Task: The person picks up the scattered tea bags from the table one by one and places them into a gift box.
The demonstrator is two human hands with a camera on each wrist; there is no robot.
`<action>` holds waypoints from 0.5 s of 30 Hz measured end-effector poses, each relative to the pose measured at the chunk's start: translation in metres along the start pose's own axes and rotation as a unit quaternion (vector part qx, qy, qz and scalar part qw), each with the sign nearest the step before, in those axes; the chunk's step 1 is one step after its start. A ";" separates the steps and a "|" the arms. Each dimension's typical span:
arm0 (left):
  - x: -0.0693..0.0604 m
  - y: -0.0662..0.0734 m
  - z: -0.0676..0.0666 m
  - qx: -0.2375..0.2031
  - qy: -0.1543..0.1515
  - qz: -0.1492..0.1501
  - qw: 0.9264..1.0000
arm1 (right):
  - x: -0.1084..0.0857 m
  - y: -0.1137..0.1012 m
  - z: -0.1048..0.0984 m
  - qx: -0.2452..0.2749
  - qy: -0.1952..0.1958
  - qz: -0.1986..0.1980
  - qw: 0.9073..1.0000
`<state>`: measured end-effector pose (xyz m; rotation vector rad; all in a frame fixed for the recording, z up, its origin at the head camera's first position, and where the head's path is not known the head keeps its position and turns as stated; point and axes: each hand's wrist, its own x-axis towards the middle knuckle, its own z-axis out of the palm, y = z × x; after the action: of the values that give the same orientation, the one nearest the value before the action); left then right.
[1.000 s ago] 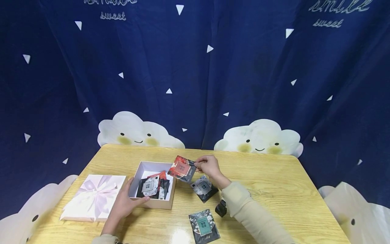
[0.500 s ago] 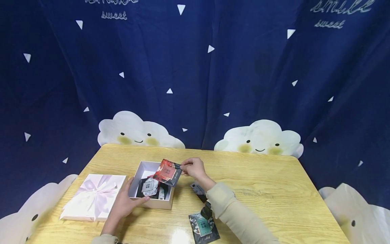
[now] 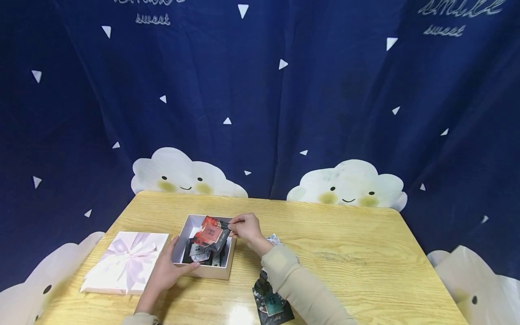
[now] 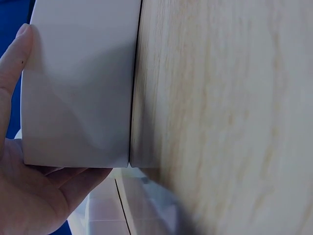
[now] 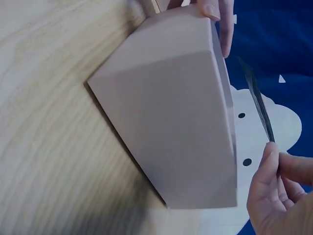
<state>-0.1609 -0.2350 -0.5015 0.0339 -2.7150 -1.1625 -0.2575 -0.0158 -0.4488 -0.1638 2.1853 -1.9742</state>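
My right hand (image 3: 247, 229) pinches a red-and-black sachet (image 3: 211, 232) by its right edge, over the open gift box (image 3: 214, 272). Seen edge-on in the right wrist view, that sachet (image 5: 259, 105) is a thin dark strip above the box rim. Several more sachets (image 3: 199, 253) lie overlapped inside the box, partly covered by the held one. At the box's near left corner my left hand (image 3: 166, 268) grips the wall. In the left wrist view, its thumb lies at the rim and its fingers pass behind the pale box side (image 4: 78, 88).
Left of the box lies a white lid (image 3: 126, 266) with a pale ribbon bow. A green-labelled dark sachet (image 3: 274, 303) rests near the table's front, partly under the right forearm. Another sachet (image 3: 274, 238) shows only an edge behind the right wrist.
My right hand has carried the red-and-black sachet leftward and down, from beside the box to over its opening. The left hand stays on the box. The right forearm now covers more of the table sachets.
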 end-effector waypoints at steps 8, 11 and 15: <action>0.000 0.001 0.000 0.001 -0.003 -0.001 1.000 | -0.003 0.007 0.004 0.021 -0.026 0.021 0.999; 0.000 0.001 0.000 0.002 -0.003 0.001 1.000 | -0.004 0.006 0.000 0.020 -0.031 0.021 0.999; 0.001 0.000 0.000 0.002 -0.004 0.001 1.000 | -0.007 0.005 -0.006 0.022 -0.036 0.022 0.999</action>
<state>-0.1615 -0.2355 -0.5013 0.0256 -2.7236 -1.1604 -0.2515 -0.0082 -0.4526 -0.1773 2.0809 -1.9607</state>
